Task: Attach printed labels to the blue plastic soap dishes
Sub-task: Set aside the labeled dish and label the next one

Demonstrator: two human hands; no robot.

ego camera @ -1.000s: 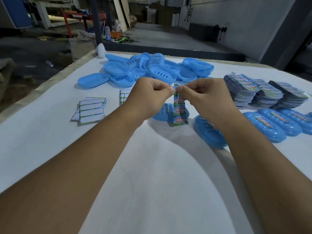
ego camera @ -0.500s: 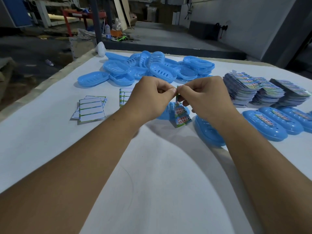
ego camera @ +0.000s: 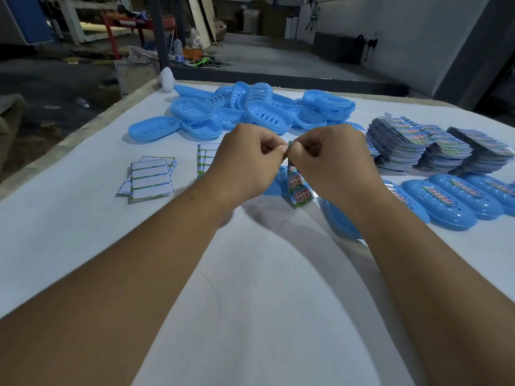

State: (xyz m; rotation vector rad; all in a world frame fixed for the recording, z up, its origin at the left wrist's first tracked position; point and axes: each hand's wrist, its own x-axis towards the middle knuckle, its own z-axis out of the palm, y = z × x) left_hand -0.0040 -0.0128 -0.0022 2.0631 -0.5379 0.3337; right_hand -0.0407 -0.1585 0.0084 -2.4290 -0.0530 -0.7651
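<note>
Both hands pinch the top of a label strip above the white table (ego camera: 83, 218).

The left hand (ego camera: 245, 165) and right hand (ego camera: 334, 162) meet at mid-table, fingers curled and pinching the top edge of the strip (ego camera: 299, 188), which hangs down toward a dish (ego camera: 338, 221) just right of it. A pile of dishes (ego camera: 250, 112) lies far; label stacks (ego camera: 434, 146) sit right, with labelled dishes (ego camera: 446, 203) near them. Backing sheets (ego camera: 150, 178) lie left.

Both forearms bare, no sleeves, watch or rings.
</note>
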